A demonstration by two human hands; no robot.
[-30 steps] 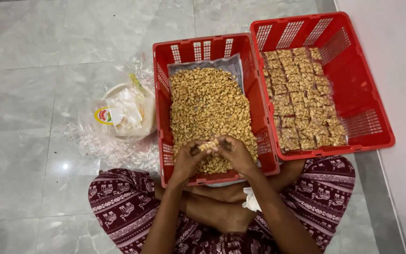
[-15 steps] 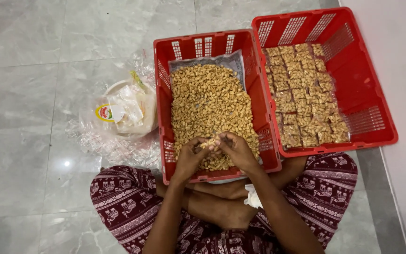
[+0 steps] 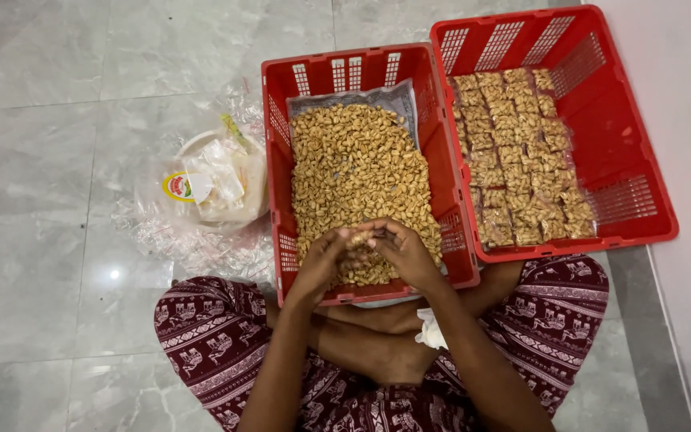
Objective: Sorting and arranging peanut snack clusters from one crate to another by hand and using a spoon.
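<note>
Fingers [image 3: 371, 238] of both hands pinch together on a small tan peanut piece [image 3: 359, 238], held just above the heaped loose peanuts [image 3: 357, 164] in the red slotted plastic crate [image 3: 345, 72].

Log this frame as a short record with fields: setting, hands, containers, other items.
setting: person sitting cross-legged on a grey tiled floor, seen from above
left hand: fingers curled over the near end of the loose pile, pinching a small piece together with the other hand
right hand: meets the left, fingertips on the same piece
left crate: red plastic, lined with a clear bag, filled with loose tan snack pieces
right crate: red, holds rows of small packed bags
other items: white bowl of clear wrappers on plastic sheeting
</note>
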